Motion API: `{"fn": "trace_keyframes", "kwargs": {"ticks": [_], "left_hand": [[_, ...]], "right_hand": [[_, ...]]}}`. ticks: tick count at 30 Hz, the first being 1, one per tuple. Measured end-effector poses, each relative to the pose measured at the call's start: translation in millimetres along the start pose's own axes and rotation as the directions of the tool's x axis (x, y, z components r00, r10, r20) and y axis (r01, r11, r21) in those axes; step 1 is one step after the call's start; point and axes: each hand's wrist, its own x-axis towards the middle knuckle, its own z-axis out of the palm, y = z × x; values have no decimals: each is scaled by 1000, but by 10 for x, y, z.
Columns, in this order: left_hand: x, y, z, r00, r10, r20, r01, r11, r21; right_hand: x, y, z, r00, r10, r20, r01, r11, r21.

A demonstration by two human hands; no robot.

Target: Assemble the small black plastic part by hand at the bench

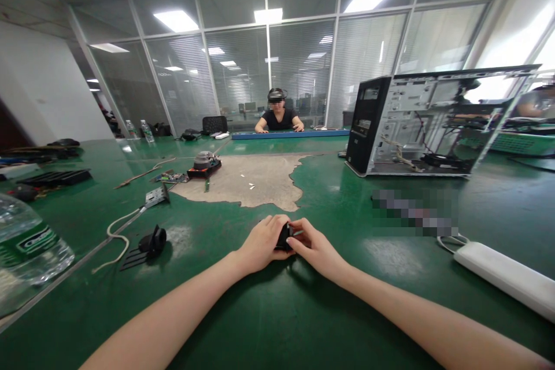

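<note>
Just in front of me, low over the green table (243,312), a small black part (283,237) is between my hands; its kind is not clear because my fingers cover much of it. My left hand (264,243) wraps round it from the left, thumb below. From the right, my right hand (316,248) pinches at its edge with thumb and fingers. To the left lies a black plastic piece (151,243) with a round end and flat prongs. Beyond it is a metal bracket (156,196) with a pale cable.
An open computer case (368,127) stands at the right. A white power strip (503,277) lies at the right edge, a water bottle (30,243) at the left. A heatsink-like part (206,163) sits by the bare patch (260,179). Another person (280,118) sits across the table.
</note>
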Motion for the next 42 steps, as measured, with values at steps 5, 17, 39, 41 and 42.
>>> {"fn": "trace_keyframes", "kwargs": {"ticks": [5,17,39,41,42], "left_hand": [[3,-1,6,1000,11,-12,-11,1000,-9],[-9,-16,19,1000,14,-9,-14,1000,-2],[6,-10,4,1000,2,-1,-2,1000,-13],[6,-13,5,1000,6,1,-6,1000,-11],[6,-15,5,1000,6,1,-6,1000,-11]], "right_hand": [[-18,-28,-4,998,-55,-37,54,998,-39],[-19,9,-14,995,-96,-13,95,992,-78],[8,47,3,997,-71,-35,70,997,-14],[13,49,6,998,-38,-44,37,999,-10],[11,47,6,999,-22,-45,22,1000,-15]]}}
